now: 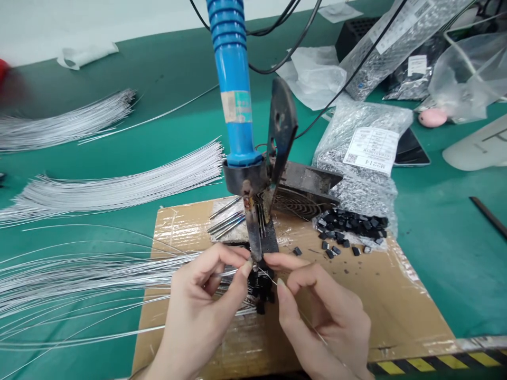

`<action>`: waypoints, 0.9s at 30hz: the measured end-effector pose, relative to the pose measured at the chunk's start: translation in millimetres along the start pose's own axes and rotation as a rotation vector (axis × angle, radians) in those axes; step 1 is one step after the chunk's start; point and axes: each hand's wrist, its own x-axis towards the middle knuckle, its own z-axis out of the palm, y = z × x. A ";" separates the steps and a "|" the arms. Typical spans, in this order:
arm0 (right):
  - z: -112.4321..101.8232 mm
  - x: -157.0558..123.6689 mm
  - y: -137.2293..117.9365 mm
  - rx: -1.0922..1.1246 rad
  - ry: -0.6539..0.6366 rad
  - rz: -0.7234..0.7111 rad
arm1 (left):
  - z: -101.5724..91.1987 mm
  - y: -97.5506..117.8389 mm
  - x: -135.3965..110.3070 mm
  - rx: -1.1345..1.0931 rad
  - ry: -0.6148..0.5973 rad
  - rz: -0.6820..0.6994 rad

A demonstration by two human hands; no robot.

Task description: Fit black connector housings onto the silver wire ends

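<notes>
A soldering iron with a blue handle (233, 79) is clamped upright in a dark metal stand (282, 124), its tip (255, 248) pointing down. Just left of the tip, my left hand (206, 301) pinches a small piece between thumb and forefinger; the fingertips mostly cover it. On the other side, my right hand (325, 311) holds a thin wire (269, 277) that reaches to the tip and runs back under the palm. Beneath the fingers lies a cluster of black connector-like pieces (261, 285) on the ends of pale wires (158, 269).
A cardboard sheet (396, 306) covers the work spot. Loose small black pieces (352, 224) spill from a bubble-wrap bag (356, 158) at right. Bundles of white wires (130, 179) lie left on the green mat (170, 116). A phone (412, 148) and black cables (293, 53) are behind.
</notes>
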 end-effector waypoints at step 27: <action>7.7 -0.8 2.6 -0.116 0.078 -0.232 | 1.2 1.1 -0.9 -0.016 0.002 0.001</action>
